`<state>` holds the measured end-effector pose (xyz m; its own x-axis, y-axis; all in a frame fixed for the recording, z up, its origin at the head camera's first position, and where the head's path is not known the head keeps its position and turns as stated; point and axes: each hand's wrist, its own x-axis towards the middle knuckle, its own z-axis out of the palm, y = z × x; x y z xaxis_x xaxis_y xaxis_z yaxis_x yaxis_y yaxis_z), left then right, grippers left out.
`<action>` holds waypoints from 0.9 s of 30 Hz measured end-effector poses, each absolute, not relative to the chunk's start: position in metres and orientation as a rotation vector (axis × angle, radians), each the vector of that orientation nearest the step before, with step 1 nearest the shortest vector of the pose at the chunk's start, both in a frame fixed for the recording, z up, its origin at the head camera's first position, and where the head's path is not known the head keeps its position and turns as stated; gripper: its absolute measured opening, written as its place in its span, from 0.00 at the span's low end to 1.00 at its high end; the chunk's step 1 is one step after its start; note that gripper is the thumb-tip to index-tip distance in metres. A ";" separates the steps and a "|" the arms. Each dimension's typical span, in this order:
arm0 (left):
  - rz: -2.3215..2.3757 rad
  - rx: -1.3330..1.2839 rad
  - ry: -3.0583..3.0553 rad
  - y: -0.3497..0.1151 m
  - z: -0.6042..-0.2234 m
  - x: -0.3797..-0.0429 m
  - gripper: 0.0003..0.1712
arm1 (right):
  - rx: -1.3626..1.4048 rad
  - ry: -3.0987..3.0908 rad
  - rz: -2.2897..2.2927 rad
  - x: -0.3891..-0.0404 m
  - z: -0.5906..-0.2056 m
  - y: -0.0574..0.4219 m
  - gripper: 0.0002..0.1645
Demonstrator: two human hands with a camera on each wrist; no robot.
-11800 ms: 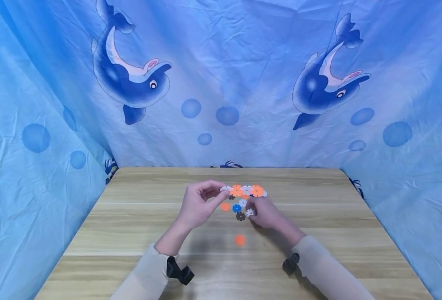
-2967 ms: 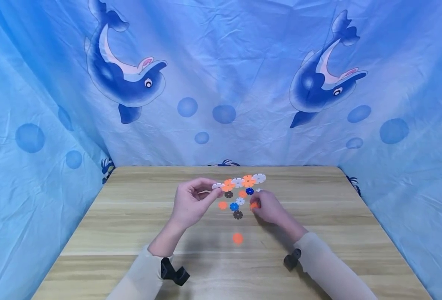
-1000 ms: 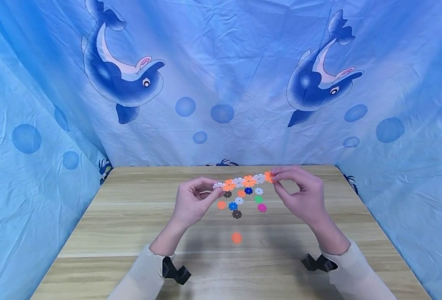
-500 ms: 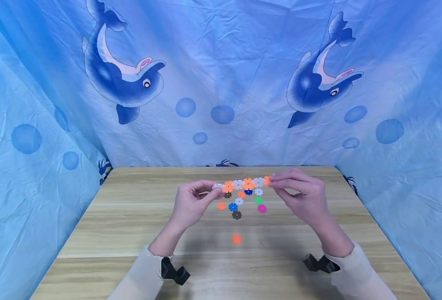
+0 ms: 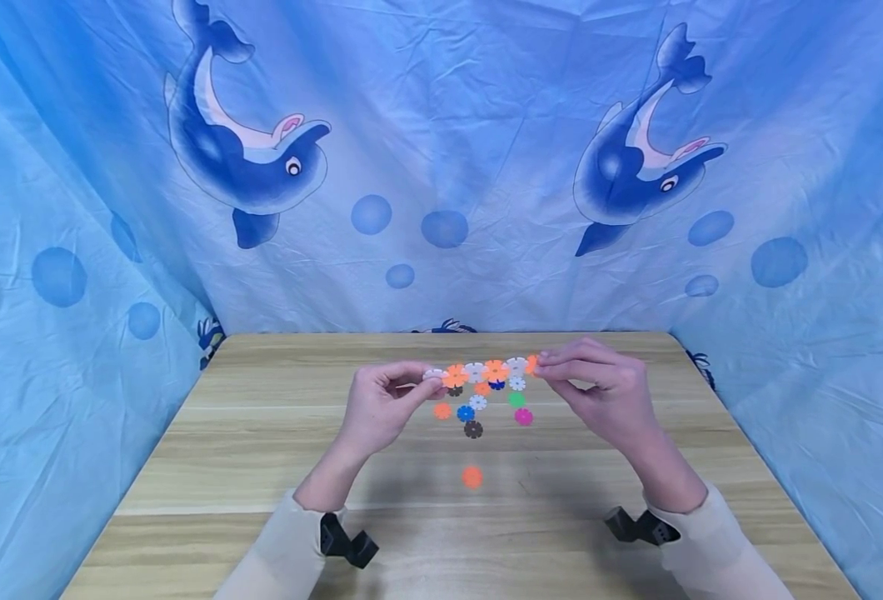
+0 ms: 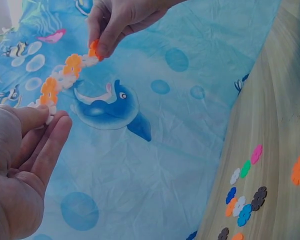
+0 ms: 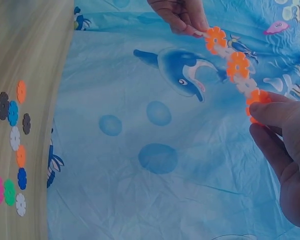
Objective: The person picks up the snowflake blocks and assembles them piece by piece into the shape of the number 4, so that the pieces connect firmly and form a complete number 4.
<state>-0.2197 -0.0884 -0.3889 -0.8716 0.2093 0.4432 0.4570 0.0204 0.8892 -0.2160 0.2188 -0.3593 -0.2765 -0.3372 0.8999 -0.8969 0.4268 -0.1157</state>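
A chain of interlocking snowflake discs (image 5: 475, 372), orange and white in turn, is held up above the table between both hands. My left hand (image 5: 389, 404) pinches the white disc at its left end between thumb and fingers. At the other end, my right hand (image 5: 599, 383) pinches an orange disc (image 7: 255, 106), partly hidden by the fingertips. In the left wrist view the chain runs from the left hand (image 6: 27, 165) up to the right hand (image 6: 125, 20). Neighbouring discs in the chain overlap at their edges.
Loose discs lie on the wooden table (image 5: 261, 467) below the chain: a pink disc (image 5: 523, 417), a green disc (image 5: 516, 400), a blue disc (image 5: 466, 413), a dark brown disc (image 5: 473, 429) and others. One orange disc (image 5: 472, 477) lies nearer the front. A blue dolphin-printed curtain (image 5: 441, 167) surrounds the table.
Earlier my right hand was down at the loose discs, picking up an orange one; it then rose to the chain's right end. Over the last second the right end has lowered slightly.
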 end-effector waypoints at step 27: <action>-1.802 -0.775 -2.143 -0.094 -0.389 -0.224 0.05 | 1.114 -1.828 0.577 -0.212 -0.353 0.214 0.18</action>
